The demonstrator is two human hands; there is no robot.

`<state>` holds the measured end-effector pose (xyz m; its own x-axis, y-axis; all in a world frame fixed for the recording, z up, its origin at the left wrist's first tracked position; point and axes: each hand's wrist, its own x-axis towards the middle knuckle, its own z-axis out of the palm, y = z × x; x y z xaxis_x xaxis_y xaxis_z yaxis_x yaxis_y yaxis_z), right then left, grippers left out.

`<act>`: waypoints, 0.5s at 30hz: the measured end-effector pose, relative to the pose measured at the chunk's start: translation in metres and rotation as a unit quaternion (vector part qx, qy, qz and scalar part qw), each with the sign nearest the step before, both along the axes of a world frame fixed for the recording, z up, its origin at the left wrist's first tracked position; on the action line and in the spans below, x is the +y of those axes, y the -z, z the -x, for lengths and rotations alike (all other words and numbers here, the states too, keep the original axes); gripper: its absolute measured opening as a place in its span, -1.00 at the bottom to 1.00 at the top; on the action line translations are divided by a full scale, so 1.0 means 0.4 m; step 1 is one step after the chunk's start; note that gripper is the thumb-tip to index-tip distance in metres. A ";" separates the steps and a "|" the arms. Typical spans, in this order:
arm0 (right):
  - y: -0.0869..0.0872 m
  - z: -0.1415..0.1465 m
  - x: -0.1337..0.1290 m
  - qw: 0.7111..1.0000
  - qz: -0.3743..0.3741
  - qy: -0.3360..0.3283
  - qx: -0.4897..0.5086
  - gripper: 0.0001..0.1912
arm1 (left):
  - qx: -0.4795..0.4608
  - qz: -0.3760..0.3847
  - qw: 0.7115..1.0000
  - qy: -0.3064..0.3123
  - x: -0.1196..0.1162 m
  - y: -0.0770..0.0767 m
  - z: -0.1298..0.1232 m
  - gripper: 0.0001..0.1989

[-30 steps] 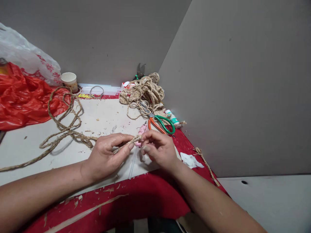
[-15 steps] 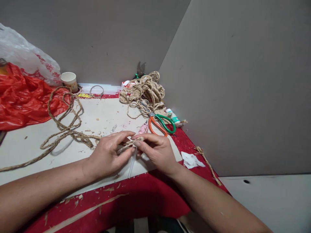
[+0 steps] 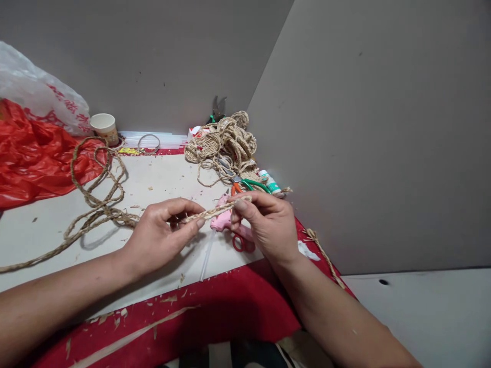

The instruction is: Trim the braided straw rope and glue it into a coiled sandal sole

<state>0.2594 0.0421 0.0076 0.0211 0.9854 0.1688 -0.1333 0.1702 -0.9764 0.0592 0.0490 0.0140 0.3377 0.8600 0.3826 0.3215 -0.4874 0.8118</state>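
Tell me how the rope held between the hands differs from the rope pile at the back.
The held rope runs nearly straight between the left hand and the right hand, while the rope pile lies looped and coiled. The held rope shows as one narrow length; the rope pile makes a bulky heap. Both hands touch the held rope; neither touches the rope pile. Both are straw-coloured.
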 end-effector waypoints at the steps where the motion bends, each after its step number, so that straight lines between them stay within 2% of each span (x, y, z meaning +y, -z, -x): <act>1: 0.000 0.000 0.000 1.000 -0.011 -0.005 -0.008 -0.83 | -0.005 0.020 1.000 0.002 0.000 -0.002 -0.001 -0.94; 5: 0.002 0.000 0.003 0.998 -0.042 -0.019 -0.037 -0.84 | -0.019 0.079 0.996 0.028 0.004 0.001 -0.007 -0.98; 10: 0.012 -0.001 0.003 0.998 -0.018 -0.042 -0.044 -0.78 | -0.015 0.109 0.993 0.049 0.006 0.004 -0.007 -0.77; 15: 0.012 0.003 -0.001 0.998 -0.005 -0.057 -0.039 -0.78 | -0.032 0.118 0.988 0.093 0.005 0.005 -0.001 -0.84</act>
<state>0.2584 0.0415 0.0030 -0.1042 0.9789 0.1758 -0.0758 0.1685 -0.9828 0.0597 0.0510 0.0120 0.4789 0.8537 0.2047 0.1882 -0.3276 0.9259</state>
